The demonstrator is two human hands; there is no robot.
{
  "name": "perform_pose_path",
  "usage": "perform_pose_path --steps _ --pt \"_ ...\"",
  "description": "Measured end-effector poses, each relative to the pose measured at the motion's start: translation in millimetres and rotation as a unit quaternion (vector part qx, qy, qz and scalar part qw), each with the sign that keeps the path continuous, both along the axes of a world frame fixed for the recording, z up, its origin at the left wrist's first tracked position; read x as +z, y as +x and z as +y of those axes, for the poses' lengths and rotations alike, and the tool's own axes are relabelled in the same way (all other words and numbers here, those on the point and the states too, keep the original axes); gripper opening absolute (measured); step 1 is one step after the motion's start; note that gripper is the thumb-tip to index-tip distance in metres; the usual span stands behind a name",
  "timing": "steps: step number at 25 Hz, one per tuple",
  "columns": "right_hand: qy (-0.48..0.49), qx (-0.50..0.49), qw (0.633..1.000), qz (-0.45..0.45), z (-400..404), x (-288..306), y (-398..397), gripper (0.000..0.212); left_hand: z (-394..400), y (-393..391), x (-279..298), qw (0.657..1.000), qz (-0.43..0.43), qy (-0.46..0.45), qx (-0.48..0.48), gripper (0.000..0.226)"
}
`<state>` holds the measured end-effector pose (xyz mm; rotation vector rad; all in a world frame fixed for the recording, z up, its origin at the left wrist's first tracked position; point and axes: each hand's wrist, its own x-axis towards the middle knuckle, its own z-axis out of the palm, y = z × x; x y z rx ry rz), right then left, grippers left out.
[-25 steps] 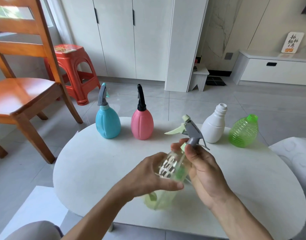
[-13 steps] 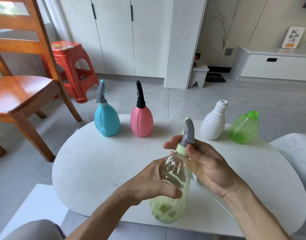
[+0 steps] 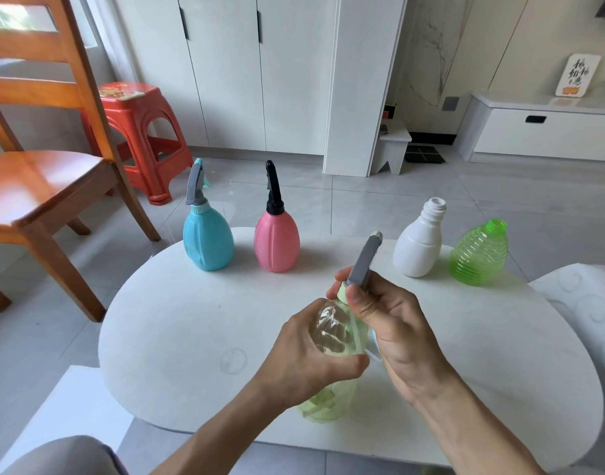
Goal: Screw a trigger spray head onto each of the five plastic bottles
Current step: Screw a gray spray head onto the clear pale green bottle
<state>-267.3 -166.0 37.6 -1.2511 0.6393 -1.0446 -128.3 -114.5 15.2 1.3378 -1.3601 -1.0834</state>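
- Head view: clear pale-green plastic bottle (image 3: 335, 341) gripped round its belly by left hand (image 3: 308, 358), raised off the white oval worktop (image 3: 177, 320) near its front edge, likely to brace against the twist.
- Right hand (image 3: 393, 320) pinched shut on the pale-green collar of the grey trigger spray head (image 3: 362, 262), placed for turning.
- Long axis tilted, base toward the wearer, nozzle pointing up and away, slightly right.
- Behind: capped blue bottle (image 3: 208, 241) and pink bottle (image 3: 276, 245); white bottle (image 3: 419, 246) and green ribbed bottle (image 3: 479, 257) open-necked.
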Motion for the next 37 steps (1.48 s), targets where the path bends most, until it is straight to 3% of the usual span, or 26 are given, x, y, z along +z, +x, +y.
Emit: perform_pose_path --steps 3,7,10,12,18,27,34,37 --pt "0.047 0.062 0.996 -0.034 -3 2 -1 0.016 0 1 3 1.0 -0.02 0.006 -0.019 0.037" --pt "0.083 0.064 0.992 -0.074 -5 -4 1 0.009 4 -8 -2 0.965 -0.221 -0.082 0.113 0.055" --pt "0.046 0.082 0.987 -0.128 -12 0 -9 0.026 -3 4 2 0.984 -0.177 -0.031 0.015 0.068" --pt "0.007 0.089 0.99 -0.111 -15 1 -13 0.037 -5 11 6 0.985 -0.164 0.011 -0.047 0.073" --pt "-0.058 0.1 0.993 -0.002 -10 3 -8 0.048 1 7 9 0.978 -0.179 0.003 -0.107 0.05" --pt "-0.031 -0.122 0.992 -0.017 4 9 7 0.043 9 -11 5 0.983 -0.181 -0.023 -0.003 0.048" --pt "-0.031 -0.153 0.988 -0.018 3 7 6 0.047 15 -25 2 0.962 -0.256 -0.062 0.076 0.053" --pt "-0.043 -0.09 0.995 -0.012 -2 3 2 0.044 11 -18 4 0.966 -0.245 -0.058 0.06 0.049"
